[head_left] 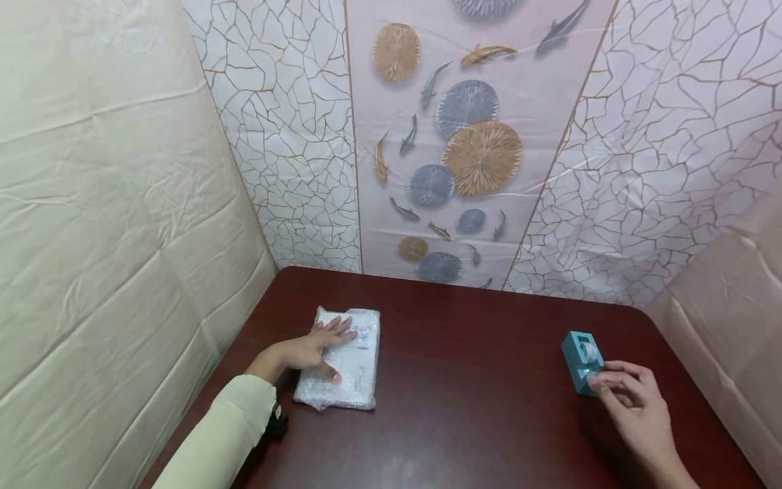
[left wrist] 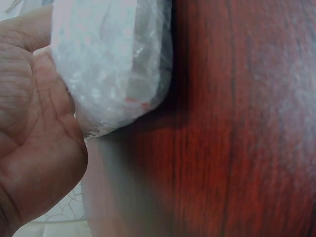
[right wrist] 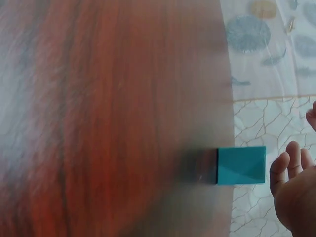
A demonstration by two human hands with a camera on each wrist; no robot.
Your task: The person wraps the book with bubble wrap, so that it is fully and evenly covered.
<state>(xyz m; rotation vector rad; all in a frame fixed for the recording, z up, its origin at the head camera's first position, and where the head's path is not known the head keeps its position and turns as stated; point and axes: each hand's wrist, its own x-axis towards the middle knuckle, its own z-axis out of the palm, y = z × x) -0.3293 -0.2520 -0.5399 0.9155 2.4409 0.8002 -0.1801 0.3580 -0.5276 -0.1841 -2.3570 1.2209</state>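
A flat package in bubble wrap (head_left: 348, 367) lies on the left part of the table, printed marks showing through. My left hand (head_left: 311, 350) rests on top of it with fingers spread; up close, the left wrist view shows the palm (left wrist: 39, 133) beside the wrapped corner (left wrist: 113, 74). On the right stands a teal tape dispenser (head_left: 574, 363) with a roll of clear tape (head_left: 589, 351) inside. The thumb and index fingertips of my right hand (head_left: 638, 401) meet at its near end and pinch the tape. The right wrist view shows the dispenser's plain end (right wrist: 242, 165) beside curled fingers (right wrist: 279, 170).
The dark reddish wooden table (head_left: 470, 394) stretches between the two hands. Behind it hangs a patterned sheet (head_left: 440, 224) with fish and round shapes. Pale fabric walls (head_left: 122, 204) close in the left and right sides. A black band (head_left: 277, 421) is on the left wrist.
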